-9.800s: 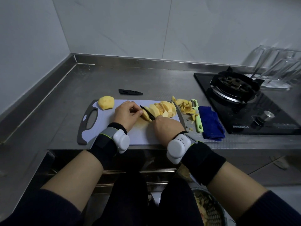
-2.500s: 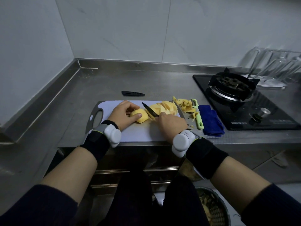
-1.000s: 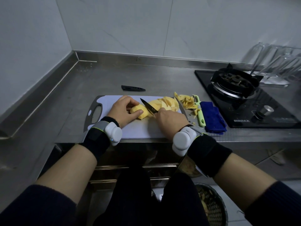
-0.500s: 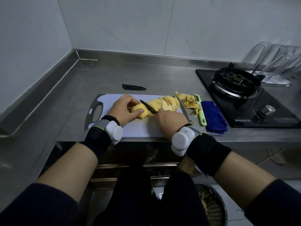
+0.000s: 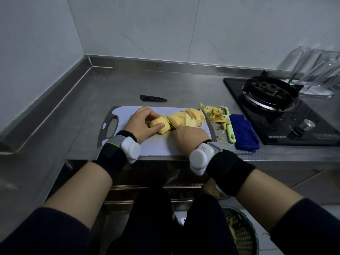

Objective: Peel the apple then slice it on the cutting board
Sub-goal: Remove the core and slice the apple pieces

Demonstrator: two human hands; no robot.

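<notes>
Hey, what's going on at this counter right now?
A person is slicing a peeled apple on the cutting board. The left hand holds the uncut apple piece. The right hand grips the knife, whose blade is mostly hidden, down between that piece and the pile of slices. Peelings and a green peeler lie just right of the board, next to a blue cloth. A black blade cover sits beyond the board.

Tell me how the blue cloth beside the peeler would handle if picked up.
The blue cloth looks folded and soft, so it would likely flop and unfold when lifted. Probably light. It lies flat, so rolling seems unlikely.
</notes>
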